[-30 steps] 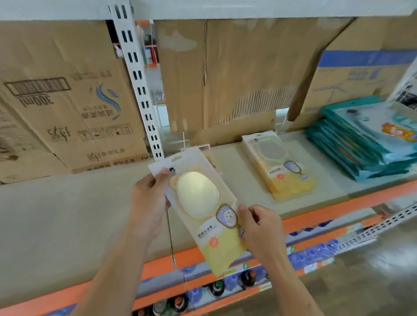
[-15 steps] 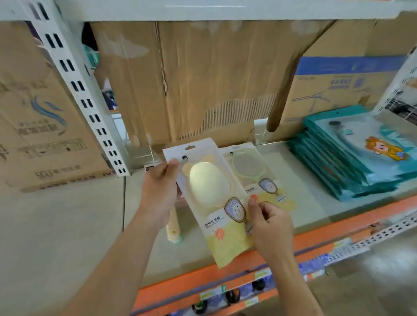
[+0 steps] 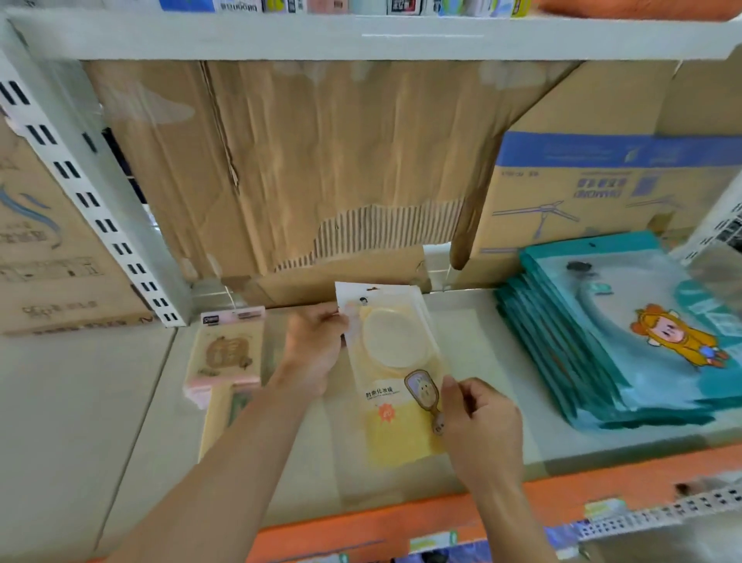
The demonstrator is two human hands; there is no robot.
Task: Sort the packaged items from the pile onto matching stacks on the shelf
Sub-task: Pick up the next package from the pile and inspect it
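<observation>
**Hands lay yellow packet [image 3: 395,369] on shelf [image 3: 482,353]**

Nearest, the right hand [image 3: 478,426] pinches the yellow packet's lower right edge; the left hand [image 3: 313,345] grips its upper left corner. The packet lies flat mid-shelf. It looks light, thin and glossy, likely slippery, so hold opposite edges. A pink packet [image 3: 227,353] sits left, a teal stack [image 3: 626,349] right, cardboard [image 3: 341,168] behind.

A torn brown corrugated cardboard sheet [image 3: 341,160] stands upright at the back, its outer layer peeled off low down (bare fluting shows there). Just right of it is a brown carton with a blue band and a windmill line drawing [image 3: 602,193]. Left of the sheet a white slotted metal upright [image 3: 92,201] slants, and beyond that stands a printed brown carton [image 3: 48,281]. Above the sheet runs a row of small colourful packs [image 3: 281,5].
</observation>
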